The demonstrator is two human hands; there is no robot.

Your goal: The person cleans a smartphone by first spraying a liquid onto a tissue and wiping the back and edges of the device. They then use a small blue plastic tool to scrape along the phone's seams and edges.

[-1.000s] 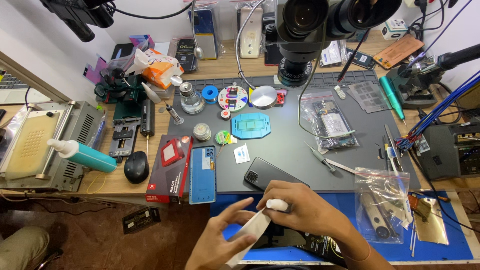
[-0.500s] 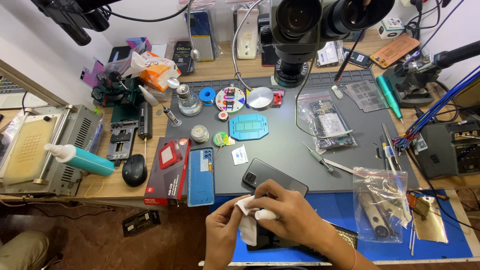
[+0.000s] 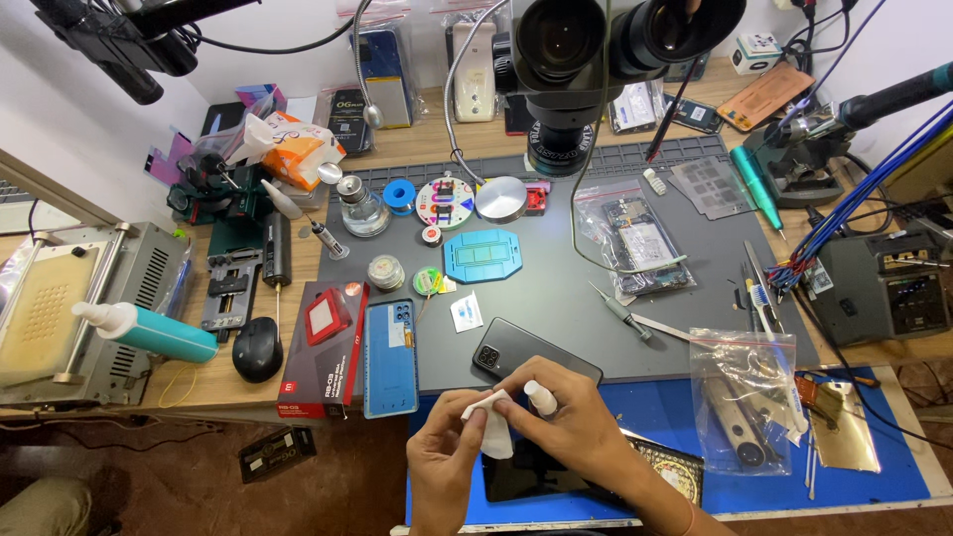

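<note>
Both hands are meeting low at the near edge of the bench, over the blue mat [image 3: 874, 467]. The left hand [image 3: 447, 467] is curling its fingers [image 3: 475, 429] closed around a small white wipe [image 3: 491, 422], pinching the folded cloth between thumb and forefinger so that its upper corner is sticking out toward the other hand. The right hand [image 3: 576, 427] is gripping a small white bottle [image 3: 541, 397], its fingers wrapped tightly around the body with only the rounded top showing above them, and that top is sitting just beside the wipe, nearly touching it. Directly beneath the fingers of both hands a dark phone screen [image 3: 526, 471] is lying flat on the blue mat, partly covered by the hands. Just beyond the fingertips, on the grey work mat [image 3: 556, 288], a black phone [image 3: 516, 347] is lying face down at a slant, its camera cluster pointing away from the hands. To the left of the left hand's fingers a light blue phone back cover [image 3: 390, 357] is lying beside a red box [image 3: 323, 347]. Off to the right of the right hand's fingers a clear plastic bag [image 3: 745, 397] holding tools is resting across the edge of both mats. Well beyond the hands, the microscope head [image 3: 596, 60] is hanging over the bench.
</note>
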